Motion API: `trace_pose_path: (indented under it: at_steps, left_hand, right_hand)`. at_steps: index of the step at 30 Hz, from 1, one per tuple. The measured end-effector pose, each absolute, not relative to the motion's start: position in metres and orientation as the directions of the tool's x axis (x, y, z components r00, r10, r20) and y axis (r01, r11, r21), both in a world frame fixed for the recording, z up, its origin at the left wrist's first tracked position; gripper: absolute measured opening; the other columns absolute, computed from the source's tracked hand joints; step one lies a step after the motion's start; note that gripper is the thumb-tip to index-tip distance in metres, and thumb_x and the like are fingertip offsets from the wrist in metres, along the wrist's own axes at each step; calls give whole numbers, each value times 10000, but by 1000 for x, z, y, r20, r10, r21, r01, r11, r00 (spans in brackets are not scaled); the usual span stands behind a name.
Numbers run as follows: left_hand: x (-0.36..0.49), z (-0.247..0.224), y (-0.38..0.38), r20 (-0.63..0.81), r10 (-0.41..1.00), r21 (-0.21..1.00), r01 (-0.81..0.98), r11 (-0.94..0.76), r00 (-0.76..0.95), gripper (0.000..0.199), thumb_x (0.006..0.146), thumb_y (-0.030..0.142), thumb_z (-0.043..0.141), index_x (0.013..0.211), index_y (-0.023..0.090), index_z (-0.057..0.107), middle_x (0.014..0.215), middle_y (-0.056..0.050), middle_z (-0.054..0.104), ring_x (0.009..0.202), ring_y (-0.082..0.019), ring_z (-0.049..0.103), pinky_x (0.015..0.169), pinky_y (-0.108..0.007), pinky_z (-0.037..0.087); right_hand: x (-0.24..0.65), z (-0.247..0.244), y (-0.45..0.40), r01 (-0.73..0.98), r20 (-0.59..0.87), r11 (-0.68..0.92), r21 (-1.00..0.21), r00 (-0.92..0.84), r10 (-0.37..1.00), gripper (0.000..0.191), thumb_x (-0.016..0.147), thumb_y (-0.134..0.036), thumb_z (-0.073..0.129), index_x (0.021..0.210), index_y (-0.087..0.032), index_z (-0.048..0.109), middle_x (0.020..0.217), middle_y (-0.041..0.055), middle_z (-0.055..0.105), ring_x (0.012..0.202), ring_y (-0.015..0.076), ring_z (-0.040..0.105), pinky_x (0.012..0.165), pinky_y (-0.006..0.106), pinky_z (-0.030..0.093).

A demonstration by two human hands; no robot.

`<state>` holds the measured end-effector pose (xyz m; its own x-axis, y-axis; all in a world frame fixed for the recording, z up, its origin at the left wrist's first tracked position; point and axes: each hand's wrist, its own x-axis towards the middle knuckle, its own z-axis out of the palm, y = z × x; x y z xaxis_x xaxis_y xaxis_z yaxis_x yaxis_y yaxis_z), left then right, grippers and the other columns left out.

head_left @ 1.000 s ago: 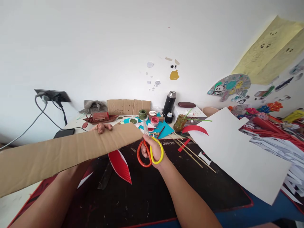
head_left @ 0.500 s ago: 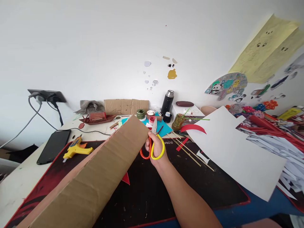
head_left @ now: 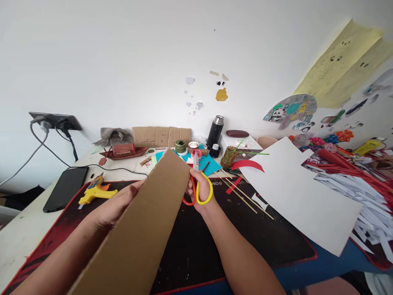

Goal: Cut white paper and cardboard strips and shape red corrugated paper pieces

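Observation:
A long brown cardboard strip (head_left: 144, 217) slants up from the lower left to the middle of the view. On its left side, my left hand (head_left: 121, 200) holds the cardboard, with most fingers hidden behind it. My right hand (head_left: 201, 186) is closed at the far right corner of the strip. It also grips scissors (head_left: 205, 201) with one red and one yellow handle, blades pointing away toward the paint jars. How the right fingertips meet the cardboard is partly hidden.
A yellow glue gun (head_left: 96, 190) and a phone (head_left: 66, 189) lie at left. Behind are a red-brown model boat (head_left: 123, 152), paint jars (head_left: 180, 146) and a black flask (head_left: 215, 132). At right lie wooden sticks (head_left: 245, 196), white paper (head_left: 301, 196) and paper strips (head_left: 357, 196).
My left hand and forearm have come into view beside the cardboard. The strip now looks narrower and steeper, and the red paper piece under it is hidden. My right hand keeps the scissors.

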<state>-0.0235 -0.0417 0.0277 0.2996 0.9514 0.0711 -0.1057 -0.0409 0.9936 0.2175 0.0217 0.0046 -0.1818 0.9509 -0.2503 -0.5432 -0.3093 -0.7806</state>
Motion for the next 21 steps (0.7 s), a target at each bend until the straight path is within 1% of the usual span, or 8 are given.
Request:
trace_pose_path:
  at_steps: [1,3,5,7,11,13,16,21]
  left_hand:
    - [-20,34,-42,3,929,993,-112,41,369,644,820,755,745,1193,239,835,980,-129,841,935,-444,799,686,-473,642]
    - [-15,47,-43,-91,896,985,-90,144,434,582,779,618,843,1248,273,825,1052,-127,849,932,-429,806,737,-478,654]
    - [-13,56,-45,-139,903,983,-51,174,406,541,784,506,862,1278,288,815,1120,-128,847,939,-413,811,787,-475,661]
    - [-13,61,-47,-160,924,981,-45,187,347,525,806,480,854,1291,286,806,1181,-134,838,969,-406,811,814,-472,665]
    - [-7,61,-52,-71,978,986,-132,98,196,510,847,484,835,1302,260,784,1262,-144,814,1049,-394,799,851,-461,669]
    - [1,60,-54,-12,986,988,-150,37,168,487,864,488,825,1288,253,780,1267,-141,812,1063,-387,794,848,-459,671]
    - [13,59,-57,35,984,987,-158,-7,173,436,889,484,804,1256,249,779,1256,-130,815,1077,-374,790,849,-456,670]
    - [21,59,-56,50,993,972,-233,-23,111,494,862,463,832,1295,241,743,1195,-120,832,1083,-373,789,848,-456,669]
  right_hand:
    - [218,5,22,-529,-247,-303,-793,-176,953,439,789,-444,799,564,-217,498,447,-49,464,386,80,366,356,212,267]
    - [219,5,24,-508,-237,-281,-814,-152,960,455,770,-462,811,552,-219,495,433,-52,452,382,79,361,357,212,256]
    - [223,7,25,-494,-224,-268,-828,-146,964,471,747,-487,829,548,-217,499,429,-58,449,376,74,352,360,213,250]
    - [226,7,24,-476,-192,-257,-841,-180,965,513,738,-538,838,538,-213,495,438,-60,453,365,68,354,366,219,251]
    - [235,3,11,-304,-87,-192,-933,-327,941,585,829,-655,775,545,-204,534,435,-41,475,364,88,412,385,234,279]
    - [241,1,2,-208,-48,-135,-969,-377,925,566,858,-696,751,618,-210,590,464,-29,539,387,119,468,402,249,325]
    - [251,2,-9,-182,-51,-130,-975,-387,921,546,838,-720,768,674,-222,614,493,-27,572,407,143,498,408,265,352]
    - [266,13,-20,-182,-125,-189,-965,-317,940,583,812,-773,757,710,-209,651,458,-37,521,352,109,414,376,251,275]
